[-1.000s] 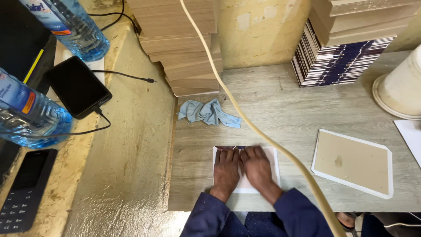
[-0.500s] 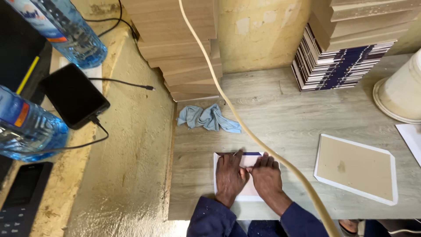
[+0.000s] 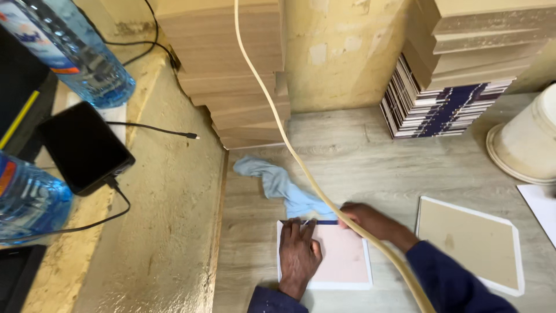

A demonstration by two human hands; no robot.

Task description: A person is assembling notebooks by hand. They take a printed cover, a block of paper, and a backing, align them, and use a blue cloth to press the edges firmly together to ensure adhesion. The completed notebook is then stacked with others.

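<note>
Basically left hand [image 3: 298, 255] lay flat, fingers spread, pressing pink board [image 3: 341, 258] on counter [image 3: 370, 168]; right hand [image 3: 362, 217] fingers pinched its top edge beside blue cloth [image 3: 281, 185].

Surface: pale wood-grain table [image 3: 370, 168].
12 o'clock: stacked boards [image 3: 231, 69].
1 o'clock: striped stack [image 3: 434, 107].
Centre: blue cloth [image 3: 278, 185], white-edged panel [image 3: 341, 258].
3 o'clock: second panel [image 3: 472, 243], white bucket [image 3: 530, 142].
</note>
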